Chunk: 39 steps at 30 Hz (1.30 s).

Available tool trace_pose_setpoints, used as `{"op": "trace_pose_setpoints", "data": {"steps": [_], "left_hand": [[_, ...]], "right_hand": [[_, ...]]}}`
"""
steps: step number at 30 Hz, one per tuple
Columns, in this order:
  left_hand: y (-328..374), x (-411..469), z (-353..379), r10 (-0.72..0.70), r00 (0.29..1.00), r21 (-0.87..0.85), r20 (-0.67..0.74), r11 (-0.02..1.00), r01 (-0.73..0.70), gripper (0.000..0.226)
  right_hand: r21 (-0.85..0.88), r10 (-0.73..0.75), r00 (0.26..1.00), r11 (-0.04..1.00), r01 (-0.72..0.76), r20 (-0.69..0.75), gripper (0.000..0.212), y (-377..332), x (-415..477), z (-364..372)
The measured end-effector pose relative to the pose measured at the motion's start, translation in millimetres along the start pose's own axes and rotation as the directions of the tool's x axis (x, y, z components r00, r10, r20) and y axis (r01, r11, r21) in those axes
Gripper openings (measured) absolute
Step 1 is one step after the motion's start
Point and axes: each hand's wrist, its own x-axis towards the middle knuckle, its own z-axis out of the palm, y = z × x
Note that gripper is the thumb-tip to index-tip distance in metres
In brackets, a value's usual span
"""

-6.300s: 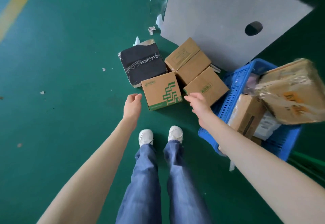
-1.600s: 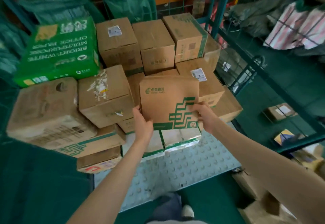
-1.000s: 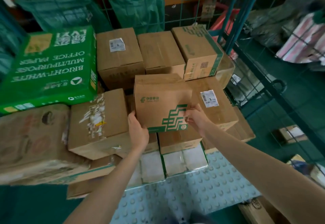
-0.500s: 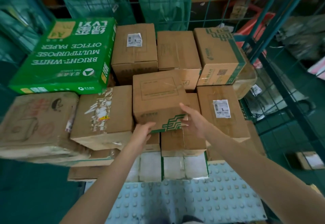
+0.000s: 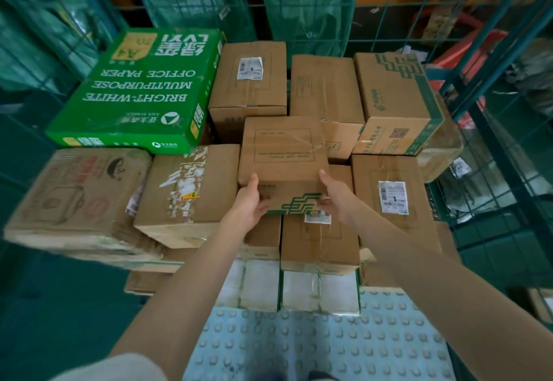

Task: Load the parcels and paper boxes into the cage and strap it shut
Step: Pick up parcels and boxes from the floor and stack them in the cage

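My left hand [image 5: 250, 204] and right hand [image 5: 336, 198] clasp a small brown green-printed cardboard box [image 5: 282, 153] atop the middle stack; green wire cage [image 5: 490, 54] looks mostly loaded, strapping not yet done.

The brown cardboard box with green stepped logo [image 5: 282, 153] sits atop stacked cartons [image 5: 320, 240] inside the green wire cage [image 5: 478, 62]. The green office-paper carton [image 5: 140, 90] lies behind it to the left, and a labelled brown carton [image 5: 389, 198] sits just to its right.

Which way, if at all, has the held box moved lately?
Yes. The box went deeper into the cage, tipping flat, far edge now level with the green paper box.
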Motion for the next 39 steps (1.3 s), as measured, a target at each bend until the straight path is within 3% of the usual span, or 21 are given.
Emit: {"op": "trace_pose_setpoints", "data": {"steps": [4, 12, 17, 25, 27, 32, 36, 39], "left_hand": [[0, 18, 3, 0.036, 0.999, 0.08, -0.032, 0.996, -0.034, 0.052], [-2, 28, 0, 0.069, 0.995, 0.381, -0.077, 0.924, -0.034, 0.052], [-5, 24, -13, 0.063, 0.993, 0.509, -0.096, 0.861, -0.005, 0.077], [-25, 8, -21, 0.201, 0.978, 0.654, -0.062, 0.748, -0.112, 0.059], [-34, -3, -28, 0.241, 0.97, 0.637, -0.038, 0.754, -0.163, 0.051], [-64, -37, -65, 0.286, 0.957, 0.48, -0.055, 0.848, -0.226, 0.031], [-95, -71, -118, 0.283, 0.946, 0.22, -0.158, 0.944, -0.245, 0.019], [-116, -103, -175, 0.28, 0.913, 0.044, -0.295, 0.959, -0.28, 0.021]], "right_hand": [[-0.103, -0.02, 0.996, 0.995, 0.01, -0.09, 0.038, 2, 14, 5], [-0.36, -0.129, 0.983, 0.93, 0.073, -0.134, 0.035, 14, 21, -2], [-0.295, -0.047, 0.988, 0.955, 0.002, -0.146, 0.049, 9, 15, -3], [-0.271, -0.07, 0.996, 0.961, 0.052, -0.06, 0.069, 23, -6, -14], [-0.25, -0.049, 0.997, 0.968, 0.031, -0.065, 0.07, 30, -14, -15], [-0.351, 0.039, 0.998, 0.936, -0.016, 0.059, 0.037, 53, -44, 4], [-0.44, 0.104, 0.971, 0.898, 0.002, 0.217, 0.017, 85, -68, 43], [-0.488, 0.137, 0.941, 0.872, 0.033, 0.309, 0.009, 117, -89, 89]]}}
